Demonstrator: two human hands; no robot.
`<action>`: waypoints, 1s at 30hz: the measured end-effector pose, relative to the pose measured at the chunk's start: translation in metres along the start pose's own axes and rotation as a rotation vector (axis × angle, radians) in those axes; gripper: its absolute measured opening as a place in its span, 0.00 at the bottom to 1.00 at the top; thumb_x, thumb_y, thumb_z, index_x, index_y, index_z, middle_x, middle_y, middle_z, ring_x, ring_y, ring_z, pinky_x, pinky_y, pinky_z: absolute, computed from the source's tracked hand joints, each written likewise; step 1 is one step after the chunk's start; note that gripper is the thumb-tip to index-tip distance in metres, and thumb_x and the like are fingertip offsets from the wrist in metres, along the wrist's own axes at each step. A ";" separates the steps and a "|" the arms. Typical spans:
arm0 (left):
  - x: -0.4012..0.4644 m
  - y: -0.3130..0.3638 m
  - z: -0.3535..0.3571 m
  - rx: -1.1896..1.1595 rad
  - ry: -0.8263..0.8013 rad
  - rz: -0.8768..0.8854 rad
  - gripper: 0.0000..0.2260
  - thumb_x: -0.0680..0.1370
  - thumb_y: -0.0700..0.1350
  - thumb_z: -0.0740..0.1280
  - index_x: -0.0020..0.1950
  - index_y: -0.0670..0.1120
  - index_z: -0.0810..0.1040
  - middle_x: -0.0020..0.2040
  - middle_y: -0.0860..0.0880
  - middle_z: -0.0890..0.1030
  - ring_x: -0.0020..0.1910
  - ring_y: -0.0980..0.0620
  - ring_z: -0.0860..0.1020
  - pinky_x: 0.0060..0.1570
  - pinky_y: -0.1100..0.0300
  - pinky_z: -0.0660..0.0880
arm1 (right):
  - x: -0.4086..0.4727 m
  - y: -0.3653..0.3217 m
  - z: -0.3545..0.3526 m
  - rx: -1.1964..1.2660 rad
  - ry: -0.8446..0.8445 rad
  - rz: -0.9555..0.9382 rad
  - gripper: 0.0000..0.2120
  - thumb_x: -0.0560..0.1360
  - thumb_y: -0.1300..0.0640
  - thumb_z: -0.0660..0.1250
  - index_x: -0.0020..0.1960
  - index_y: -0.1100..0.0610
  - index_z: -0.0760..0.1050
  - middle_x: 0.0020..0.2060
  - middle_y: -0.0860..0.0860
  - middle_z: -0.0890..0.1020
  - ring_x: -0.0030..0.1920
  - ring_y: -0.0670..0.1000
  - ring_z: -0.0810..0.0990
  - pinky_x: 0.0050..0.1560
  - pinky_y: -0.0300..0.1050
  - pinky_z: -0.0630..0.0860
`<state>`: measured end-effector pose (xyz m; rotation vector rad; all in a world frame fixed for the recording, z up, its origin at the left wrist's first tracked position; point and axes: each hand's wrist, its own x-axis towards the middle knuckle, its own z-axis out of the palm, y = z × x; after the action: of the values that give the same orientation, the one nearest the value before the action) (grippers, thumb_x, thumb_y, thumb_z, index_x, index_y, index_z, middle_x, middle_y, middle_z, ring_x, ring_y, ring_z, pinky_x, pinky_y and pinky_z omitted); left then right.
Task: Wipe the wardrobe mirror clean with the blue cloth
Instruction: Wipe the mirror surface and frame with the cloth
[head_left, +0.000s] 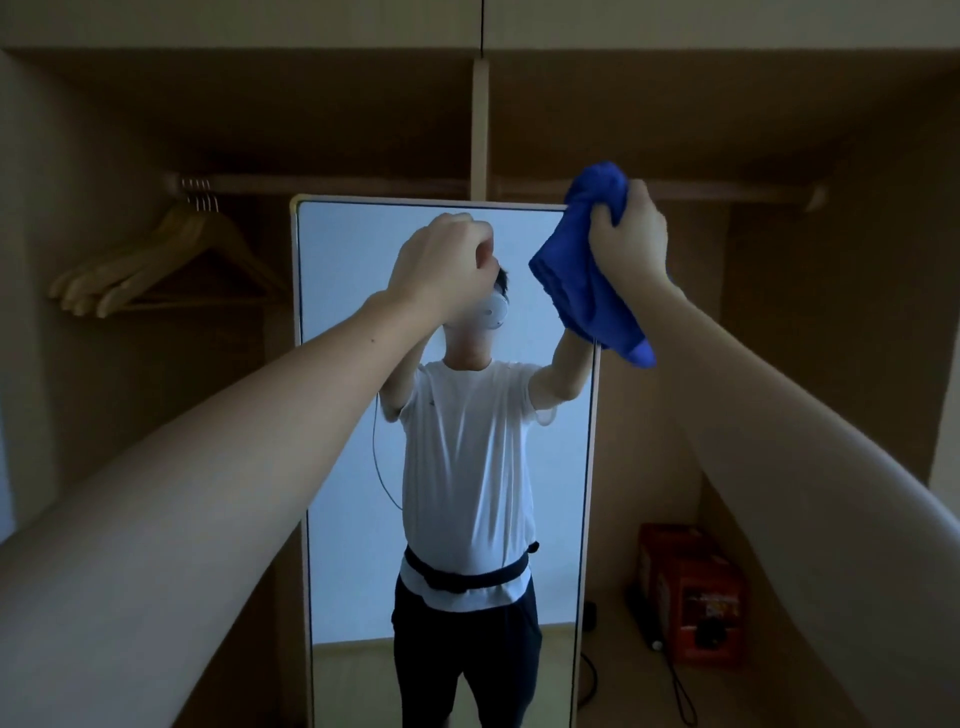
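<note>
The blue cloth (587, 260) is gripped in the right hand (631, 236), whose fingers are curled into its bunched upper part, while the rest of the cloth hangs down below the hand. The cloth is held in front of the upper right corner of the wardrobe mirror (348, 467), and its lower end hangs over the right frame edge; whether the cloth is touching the glass cannot be told. The left hand (441, 265) is raised in front of the upper part of the mirror with its fingers curled in, and nothing is seen in it; whether it touches the glass cannot be told. The mirror is tall and narrow, with a light frame, and it is placed upright inside an open wooden wardrobe (779, 130). In the glass, a person in a white shirt and dark trousers is reflected with both arms raised. Wooden hangers (156, 270) are hung on the rail (337, 183) at the left of the mirror. A red box (691, 592) is set on the wardrobe floor at the right, near the mirror.
</note>
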<state>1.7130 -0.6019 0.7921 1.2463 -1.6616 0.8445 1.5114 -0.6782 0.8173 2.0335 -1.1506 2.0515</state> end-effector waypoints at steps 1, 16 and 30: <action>-0.001 0.000 0.001 -0.006 -0.006 -0.001 0.08 0.79 0.45 0.62 0.50 0.45 0.80 0.48 0.47 0.79 0.47 0.48 0.76 0.42 0.58 0.72 | -0.010 0.007 0.001 0.076 0.025 0.062 0.10 0.79 0.55 0.58 0.56 0.59 0.71 0.43 0.49 0.78 0.42 0.51 0.78 0.42 0.45 0.74; 0.013 0.004 0.012 -0.010 0.063 0.027 0.07 0.78 0.44 0.63 0.52 0.44 0.79 0.53 0.47 0.79 0.52 0.49 0.76 0.46 0.60 0.70 | -0.002 0.000 0.000 0.014 -0.028 0.087 0.10 0.76 0.57 0.56 0.56 0.59 0.69 0.45 0.54 0.79 0.45 0.57 0.79 0.45 0.56 0.77; 0.023 0.001 0.006 -0.012 0.161 0.036 0.07 0.79 0.45 0.63 0.54 0.46 0.79 0.53 0.47 0.78 0.53 0.50 0.75 0.47 0.61 0.71 | 0.018 -0.020 0.003 -0.253 -0.067 -0.123 0.09 0.77 0.58 0.57 0.54 0.60 0.70 0.44 0.53 0.76 0.42 0.55 0.74 0.40 0.48 0.68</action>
<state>1.7083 -0.6155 0.8108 1.1130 -1.5623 0.9305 1.5209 -0.6740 0.8422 2.0080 -1.1926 1.6984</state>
